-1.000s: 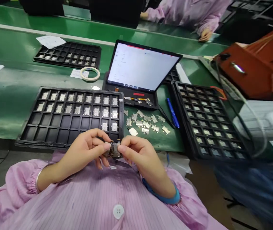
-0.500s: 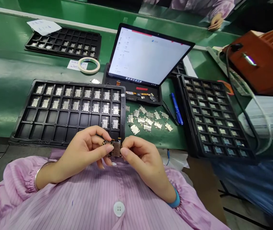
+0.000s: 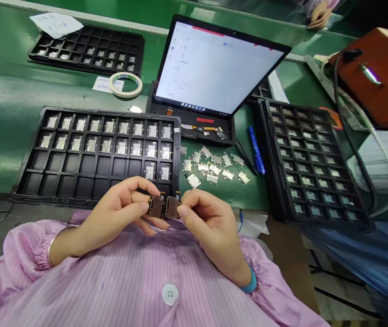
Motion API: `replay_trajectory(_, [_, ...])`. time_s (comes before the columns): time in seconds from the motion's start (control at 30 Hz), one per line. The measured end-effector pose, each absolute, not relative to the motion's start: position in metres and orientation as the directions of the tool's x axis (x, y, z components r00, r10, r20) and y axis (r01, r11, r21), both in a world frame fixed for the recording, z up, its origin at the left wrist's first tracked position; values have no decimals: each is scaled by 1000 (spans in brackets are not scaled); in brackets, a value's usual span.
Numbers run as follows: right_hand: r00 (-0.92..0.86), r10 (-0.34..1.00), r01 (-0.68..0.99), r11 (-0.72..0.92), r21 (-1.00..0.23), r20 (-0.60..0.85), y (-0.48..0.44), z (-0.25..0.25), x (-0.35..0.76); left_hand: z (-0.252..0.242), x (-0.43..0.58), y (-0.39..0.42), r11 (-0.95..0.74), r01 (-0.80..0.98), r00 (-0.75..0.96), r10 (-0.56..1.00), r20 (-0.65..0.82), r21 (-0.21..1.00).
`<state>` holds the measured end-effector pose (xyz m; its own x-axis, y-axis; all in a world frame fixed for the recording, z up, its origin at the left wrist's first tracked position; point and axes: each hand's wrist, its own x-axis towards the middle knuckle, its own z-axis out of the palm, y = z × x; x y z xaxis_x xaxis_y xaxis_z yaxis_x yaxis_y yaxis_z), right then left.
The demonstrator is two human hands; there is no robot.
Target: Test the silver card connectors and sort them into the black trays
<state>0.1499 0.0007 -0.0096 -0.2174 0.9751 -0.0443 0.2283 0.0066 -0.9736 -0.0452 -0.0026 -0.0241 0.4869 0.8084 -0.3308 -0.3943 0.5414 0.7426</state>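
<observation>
In front of my chest, my left hand [image 3: 129,206] pinches a small circuit board with a dark metal shield [image 3: 156,207] between thumb and fingers. My right hand [image 3: 207,218] grips a similar small circuit board [image 3: 172,208] by its right edge. The two boards are side by side, flat faces up; whether they touch I cannot tell. Just beyond my hands lies a black compartment tray [image 3: 103,184], its two far rows filled with such boards and two more boards in the row nearer me. Several loose silver metal pieces [image 3: 214,169] are scattered on the green bench to the tray's right.
A laptop-like screen [image 3: 217,68] stands behind the loose pieces. A blue pen [image 3: 256,150] lies beside a stack of filled trays [image 3: 265,181] at right. Tape roll [image 3: 126,94], another black tray [image 3: 112,41] and an orange box [image 3: 378,86] sit farther back. Across the bench, another person's hand [image 3: 319,16] rests.
My hands have turned the boards so both shielded faces show side by side; before, my left thumb covered much of the left one. The camera view has shifted slightly.
</observation>
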Motion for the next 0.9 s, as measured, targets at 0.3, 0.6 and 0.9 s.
replay_trajectory(0.3, [-217,975,228,11,-974,-40,3,-15,151,-23,-45,-4,537,-394,498,807,-318,746])
replay_trajectory(0.6, [-224,974,227,9,-974,-43,5,-17,149,-25,-48,-2,554,-380,508,794,-333,740])
replay_trajectory(0.9, [-207,978,359,53,-932,-24,9,-18,153,-28,-46,1,406,-239,297,895,-331,882])
